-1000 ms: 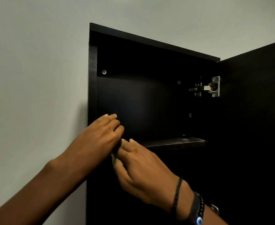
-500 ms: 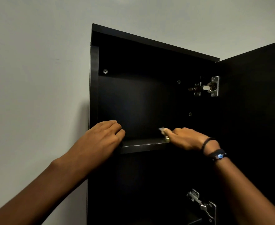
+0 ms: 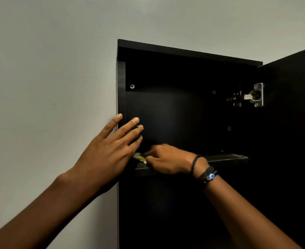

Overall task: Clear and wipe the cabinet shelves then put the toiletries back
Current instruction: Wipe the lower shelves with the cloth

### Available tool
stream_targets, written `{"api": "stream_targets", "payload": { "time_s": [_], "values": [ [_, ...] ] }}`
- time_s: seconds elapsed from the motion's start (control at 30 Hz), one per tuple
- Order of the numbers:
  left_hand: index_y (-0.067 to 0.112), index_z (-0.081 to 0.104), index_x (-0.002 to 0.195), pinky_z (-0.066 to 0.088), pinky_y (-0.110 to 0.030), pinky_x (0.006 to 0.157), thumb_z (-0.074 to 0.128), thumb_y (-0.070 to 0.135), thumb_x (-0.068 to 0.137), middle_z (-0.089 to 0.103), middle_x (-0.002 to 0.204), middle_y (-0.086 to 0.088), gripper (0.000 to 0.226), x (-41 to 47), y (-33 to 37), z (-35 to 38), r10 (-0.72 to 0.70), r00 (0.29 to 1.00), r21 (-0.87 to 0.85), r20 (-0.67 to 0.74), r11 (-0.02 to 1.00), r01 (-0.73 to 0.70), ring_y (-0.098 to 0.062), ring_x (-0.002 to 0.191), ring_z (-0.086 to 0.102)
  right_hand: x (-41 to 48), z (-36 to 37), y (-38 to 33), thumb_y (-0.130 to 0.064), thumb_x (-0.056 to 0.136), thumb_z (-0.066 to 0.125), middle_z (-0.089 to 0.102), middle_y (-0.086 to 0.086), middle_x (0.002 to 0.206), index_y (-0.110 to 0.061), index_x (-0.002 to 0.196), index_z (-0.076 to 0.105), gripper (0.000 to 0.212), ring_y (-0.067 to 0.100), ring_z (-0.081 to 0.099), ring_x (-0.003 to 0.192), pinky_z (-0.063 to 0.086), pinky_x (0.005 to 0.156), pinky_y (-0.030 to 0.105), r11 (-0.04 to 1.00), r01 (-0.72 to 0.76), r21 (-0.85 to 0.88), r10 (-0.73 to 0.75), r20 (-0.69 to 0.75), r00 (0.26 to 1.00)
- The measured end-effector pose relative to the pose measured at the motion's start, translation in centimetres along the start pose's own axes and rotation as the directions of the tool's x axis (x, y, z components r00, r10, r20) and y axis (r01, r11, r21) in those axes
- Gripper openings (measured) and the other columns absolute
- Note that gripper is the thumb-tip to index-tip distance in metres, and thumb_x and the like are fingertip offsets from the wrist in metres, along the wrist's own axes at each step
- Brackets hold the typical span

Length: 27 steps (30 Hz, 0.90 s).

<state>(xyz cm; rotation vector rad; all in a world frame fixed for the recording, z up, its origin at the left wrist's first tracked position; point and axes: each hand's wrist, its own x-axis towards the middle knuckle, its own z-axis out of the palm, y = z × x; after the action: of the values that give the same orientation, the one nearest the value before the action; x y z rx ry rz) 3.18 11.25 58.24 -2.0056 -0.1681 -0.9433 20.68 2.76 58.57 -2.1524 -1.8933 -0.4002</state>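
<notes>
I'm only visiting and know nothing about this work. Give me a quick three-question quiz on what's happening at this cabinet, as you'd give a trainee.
1. Fill in: the fingers of the left hand are ____ (straight or curled).
2. Which hand grips the pale cloth on the shelf? A) left hand B) right hand C) neither
3. True or false: the cabinet door is closed.

Key: 1 straight. 2 B. 3 false, it stands open.
</notes>
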Motion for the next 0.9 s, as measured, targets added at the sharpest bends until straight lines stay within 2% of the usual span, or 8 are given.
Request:
{"api": "stream_targets", "payload": {
  "time_s": [0.17, 0.33, 0.4, 0.53, 0.6, 0.67, 0.77, 0.9],
  "values": [
    [0.011, 0.074, 0.101, 0.035, -0.049, 0.105, 0.028, 0.025, 0.074, 0.067, 0.118, -0.013, 0.055, 3.3, 0.5, -0.5, -0.015, 1.000, -0.080, -0.003, 0.997, 0.014, -0.030, 0.121, 0.055, -0.7, 0.4, -1.6, -0.032, 0.093, 0.041, 0.056, 0.005, 0.075, -0.014, 0.061, 0.047, 0.037, 0.018, 0.051, 0.065, 0.042, 0.061, 0.034, 0.988, 0.083, 0.128, -0.080, -0.027, 0.996],
    [0.018, 0.072, 0.104, 0.049, -0.040, 0.093, 0.035, 0.023, 0.070, 0.070, 0.111, -0.003, 0.050, 5.6, 4.0, 0.4, -0.026, 1.000, -0.329, -0.003, 0.944, 0.024, -0.022, 0.108, 0.064, -6.1, -1.0, 3.8, -0.049, 0.081, 0.024, 0.059, -0.006, 0.123, -0.021, 0.098, 0.064, 0.052, 0.012, 0.044, 0.122, 0.042, 0.102, 0.034, 0.990, -0.073, -0.123, 0.049, -0.192, 0.980],
    [0.020, 0.062, 0.118, 0.049, -0.036, 0.096, 0.034, 0.022, 0.080, 0.063, 0.121, 0.001, 0.048, 6.1, 5.5, 1.1, -0.030, 0.997, -0.408, 0.078, 0.911, 0.059, -0.019, 0.114, 0.058, -8.7, -1.6, 7.1, -0.047, 0.085, 0.028, 0.060, -0.001, 0.120, -0.017, 0.103, 0.062, 0.049, 0.018, 0.048, 0.119, 0.044, 0.099, 0.035, 0.919, -0.305, -0.249, 0.250, -0.229, 0.941],
    [0.026, 0.051, 0.125, 0.044, -0.035, 0.094, 0.037, 0.027, 0.093, 0.057, 0.124, 0.006, 0.035, 7.5, 6.8, 3.5, -0.034, 0.979, -0.534, 0.199, 0.834, 0.138, -0.014, 0.111, 0.051, -10.3, -4.2, 11.4, -0.030, 0.097, 0.038, 0.054, 0.001, 0.086, -0.020, 0.067, 0.045, 0.033, 0.021, 0.057, 0.091, 0.042, 0.073, 0.026, 0.790, -0.578, -0.203, 0.578, -0.066, 0.813],
    [0.028, 0.048, 0.132, 0.041, -0.033, 0.099, 0.037, 0.027, 0.095, 0.054, 0.129, 0.007, 0.038, 7.9, 7.2, 4.5, -0.031, 0.974, -0.605, 0.225, 0.779, 0.164, -0.014, 0.115, 0.047, -9.8, -4.4, 11.6, -0.030, 0.097, 0.039, 0.056, -0.002, 0.081, -0.018, 0.071, 0.052, 0.032, 0.014, 0.057, 0.076, 0.043, 0.065, 0.022, 0.824, -0.557, -0.103, 0.559, -0.011, 0.829],
    [0.029, 0.043, 0.137, 0.036, -0.029, 0.104, 0.036, 0.025, 0.097, 0.050, 0.133, 0.008, 0.041, 8.0, 7.3, 4.8, -0.021, 0.973, -0.640, 0.231, 0.750, 0.168, -0.013, 0.119, 0.043, -10.0, -3.7, 9.8, -0.033, 0.095, 0.037, 0.067, 0.002, 0.100, -0.018, 0.100, 0.064, 0.031, 0.018, 0.064, 0.090, 0.052, 0.081, 0.030, 0.907, -0.421, -0.025, 0.419, -0.050, 0.906],
    [0.030, 0.041, 0.138, 0.032, -0.025, 0.105, 0.034, 0.025, 0.098, 0.047, 0.135, 0.010, 0.041, 7.6, 7.1, 5.0, -0.032, 0.967, -0.676, 0.252, 0.709, 0.200, -0.010, 0.121, 0.040, -12.2, -3.2, 6.7, -0.034, 0.098, 0.034, 0.065, 0.005, 0.118, -0.031, 0.130, 0.051, 0.037, 0.025, 0.062, 0.105, 0.050, 0.094, 0.044, 0.956, -0.285, 0.062, 0.288, -0.029, 0.957],
    [0.027, 0.043, 0.135, 0.033, -0.033, 0.106, 0.033, 0.022, 0.097, 0.048, 0.134, 0.006, 0.040, 7.8, 7.3, 5.0, -0.013, 0.952, -0.697, 0.307, 0.678, 0.235, -0.013, 0.121, 0.040, -13.5, -4.6, 9.2, -0.036, 0.098, 0.030, 0.065, 0.007, 0.101, -0.019, 0.117, 0.059, 0.039, 0.026, 0.063, 0.090, 0.051, 0.083, 0.038, 0.840, -0.525, -0.139, 0.526, -0.033, 0.850]
  ]
}}
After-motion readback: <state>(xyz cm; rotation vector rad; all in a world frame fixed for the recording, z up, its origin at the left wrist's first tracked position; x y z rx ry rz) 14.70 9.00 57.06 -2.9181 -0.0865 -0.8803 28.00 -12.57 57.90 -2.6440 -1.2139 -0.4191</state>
